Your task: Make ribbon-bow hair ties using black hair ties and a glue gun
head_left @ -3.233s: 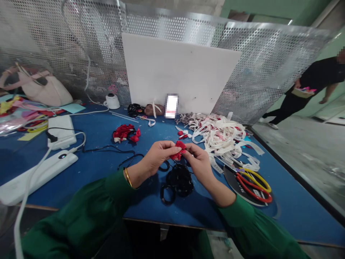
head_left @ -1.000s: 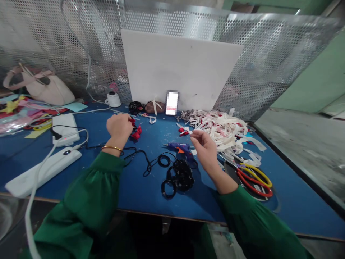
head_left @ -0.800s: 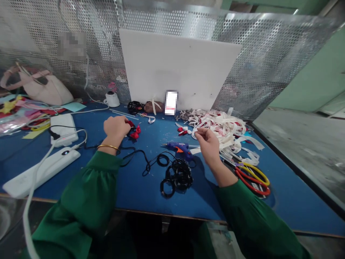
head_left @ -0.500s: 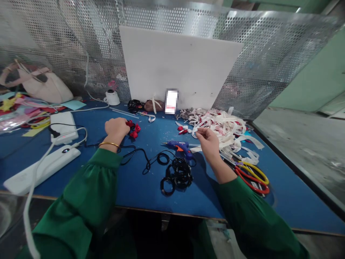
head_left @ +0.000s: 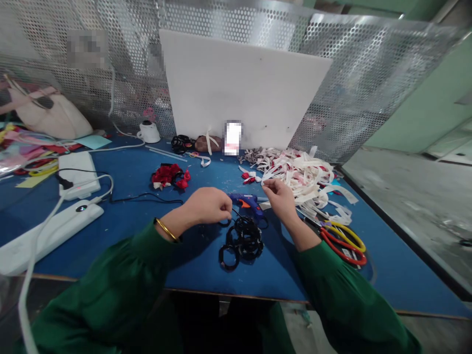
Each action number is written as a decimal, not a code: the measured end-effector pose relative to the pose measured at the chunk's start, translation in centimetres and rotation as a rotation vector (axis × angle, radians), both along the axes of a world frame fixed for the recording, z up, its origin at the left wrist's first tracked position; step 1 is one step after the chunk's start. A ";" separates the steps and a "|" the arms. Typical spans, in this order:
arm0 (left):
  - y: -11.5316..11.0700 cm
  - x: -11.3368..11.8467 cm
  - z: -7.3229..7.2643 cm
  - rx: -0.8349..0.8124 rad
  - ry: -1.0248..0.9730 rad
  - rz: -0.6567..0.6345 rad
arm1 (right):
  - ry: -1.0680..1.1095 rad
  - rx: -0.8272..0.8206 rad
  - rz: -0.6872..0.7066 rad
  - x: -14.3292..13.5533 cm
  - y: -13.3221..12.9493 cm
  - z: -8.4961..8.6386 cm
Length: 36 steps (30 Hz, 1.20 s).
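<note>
Bows (head_left: pixel 167 174) lie left, and my left hand (head_left: pixel 210 204) has moved from them to beside glue gun (head_left: pixel 251 201), my right hand (head_left: pixel 280 196) at ribbons (head_left: pixel 300 172), whether either grips anything I cannot tell.

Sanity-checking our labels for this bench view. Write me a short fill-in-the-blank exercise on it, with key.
The trigger of the glue gun is ____.
The scissors have one red handle loop and one ____ loop.
The gold bracelet is on the wearer's ____ wrist.
The large board behind the phone is ____.

Missing words: orange; yellow; left; white.
</note>
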<state>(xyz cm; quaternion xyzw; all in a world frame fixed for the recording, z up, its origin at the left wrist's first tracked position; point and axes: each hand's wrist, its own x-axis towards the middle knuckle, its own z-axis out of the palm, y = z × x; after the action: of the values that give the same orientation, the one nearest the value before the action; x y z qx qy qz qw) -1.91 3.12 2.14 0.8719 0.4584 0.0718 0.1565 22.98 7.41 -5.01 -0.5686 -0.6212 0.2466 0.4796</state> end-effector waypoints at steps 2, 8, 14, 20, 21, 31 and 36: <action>-0.8 0.5 -0.2 -0.028 0.072 -0.079 | -0.051 -0.015 -0.003 -0.1 -0.3 0.3; -1.5 0.8 -0.8 -0.017 0.082 -0.095 | -0.452 -0.191 0.043 -0.7 -1.9 1.7; -0.4 -0.5 0.5 -0.268 -0.338 -0.161 | -0.256 -0.498 0.210 -1.7 -2.9 1.5; 0.3 -0.9 0.9 -0.623 -0.880 0.107 | 0.280 -0.641 0.204 -2.6 -2.9 0.9; 0.4 -0.7 0.6 -0.634 -0.950 0.177 | 0.323 -0.624 0.193 -2.7 -2.8 1.0; 1.3 0.1 -0.8 -0.979 -1.494 0.491 | 0.791 -0.310 0.261 -3.0 -3.5 3.3; 1.0 0.3 -1.3 -0.947 -1.553 0.528 | 0.810 -0.246 0.303 -3.3 -4.8 4.0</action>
<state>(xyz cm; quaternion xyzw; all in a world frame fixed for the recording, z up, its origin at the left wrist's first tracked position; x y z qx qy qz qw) -1.58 4.07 0.82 0.2943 0.3899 0.4718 0.7341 19.71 2.61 -1.01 -0.3818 -0.4255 0.5889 0.5713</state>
